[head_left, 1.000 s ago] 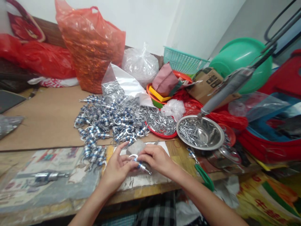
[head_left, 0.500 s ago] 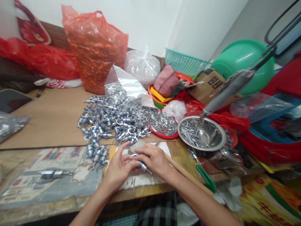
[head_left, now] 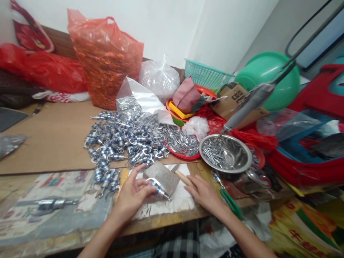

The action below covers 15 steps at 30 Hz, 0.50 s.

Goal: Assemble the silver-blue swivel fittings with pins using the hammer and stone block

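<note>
My left hand pinches a small metal fitting with blue bands, a C-shaped hook at one end and a narrow tip at the other. It is held over the near edge of a grey rectangular block lying on a white sheet. My right hand is closed around the wooden handle of a hammer. Its pointed metal head lies at the block's right side. A heap of similar blue-banded fittings spreads beyond my left hand.
A steel bowl of metal pins and a red tray of small metal parts stand behind. A grey rod-like tool slants over the bowl. Green-handled pliers or scissors lie right; another fitting lies left.
My right hand has left the fitting and moved right onto the hammer handle. The fitting stays in my left hand, and more of the block shows. The view has shifted slightly.
</note>
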Each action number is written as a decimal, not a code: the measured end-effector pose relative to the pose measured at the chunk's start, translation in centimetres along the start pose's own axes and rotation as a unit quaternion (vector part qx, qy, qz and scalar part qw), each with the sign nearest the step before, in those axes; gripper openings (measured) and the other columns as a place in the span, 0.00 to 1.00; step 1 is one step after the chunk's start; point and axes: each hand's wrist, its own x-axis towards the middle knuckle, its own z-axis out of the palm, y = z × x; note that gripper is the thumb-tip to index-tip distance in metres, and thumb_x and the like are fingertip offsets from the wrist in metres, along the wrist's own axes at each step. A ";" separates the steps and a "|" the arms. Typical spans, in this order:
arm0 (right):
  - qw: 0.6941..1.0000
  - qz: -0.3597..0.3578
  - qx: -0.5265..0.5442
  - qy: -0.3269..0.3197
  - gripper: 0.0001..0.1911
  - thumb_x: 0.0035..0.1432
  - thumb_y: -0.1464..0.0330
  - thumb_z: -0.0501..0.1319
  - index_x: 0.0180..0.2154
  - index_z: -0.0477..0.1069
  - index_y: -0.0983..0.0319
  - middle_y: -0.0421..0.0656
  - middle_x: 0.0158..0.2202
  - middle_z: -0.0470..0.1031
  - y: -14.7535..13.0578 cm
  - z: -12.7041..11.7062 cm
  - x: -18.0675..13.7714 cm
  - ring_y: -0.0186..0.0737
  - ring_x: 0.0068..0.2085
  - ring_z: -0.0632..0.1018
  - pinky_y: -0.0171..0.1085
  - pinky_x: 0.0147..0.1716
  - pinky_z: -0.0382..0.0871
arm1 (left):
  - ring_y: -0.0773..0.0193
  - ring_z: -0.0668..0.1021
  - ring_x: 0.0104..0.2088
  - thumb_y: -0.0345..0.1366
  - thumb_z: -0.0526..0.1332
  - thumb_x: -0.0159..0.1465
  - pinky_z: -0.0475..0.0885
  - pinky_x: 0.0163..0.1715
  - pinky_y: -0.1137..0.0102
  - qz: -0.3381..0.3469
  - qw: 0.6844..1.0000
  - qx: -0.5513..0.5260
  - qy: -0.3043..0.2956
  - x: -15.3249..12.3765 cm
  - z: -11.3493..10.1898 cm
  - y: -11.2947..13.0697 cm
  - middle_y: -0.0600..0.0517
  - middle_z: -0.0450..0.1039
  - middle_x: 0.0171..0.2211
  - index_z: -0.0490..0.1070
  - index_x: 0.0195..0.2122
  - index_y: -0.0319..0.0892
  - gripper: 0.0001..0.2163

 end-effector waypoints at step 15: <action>0.973 -0.216 0.040 0.069 0.28 0.54 0.80 0.48 0.56 0.55 0.57 0.45 0.39 0.73 -6.5 -3.4 -2.9 0.37 0.37 0.75 0.34 0.34 0.71 | 0.66 0.76 0.22 0.30 0.65 0.46 0.72 0.26 0.69 0.008 1.000 0.004 -0.001 0.2 -0.2 -0.4 0.59 0.72 0.20 0.50 0.54 0.41 0.35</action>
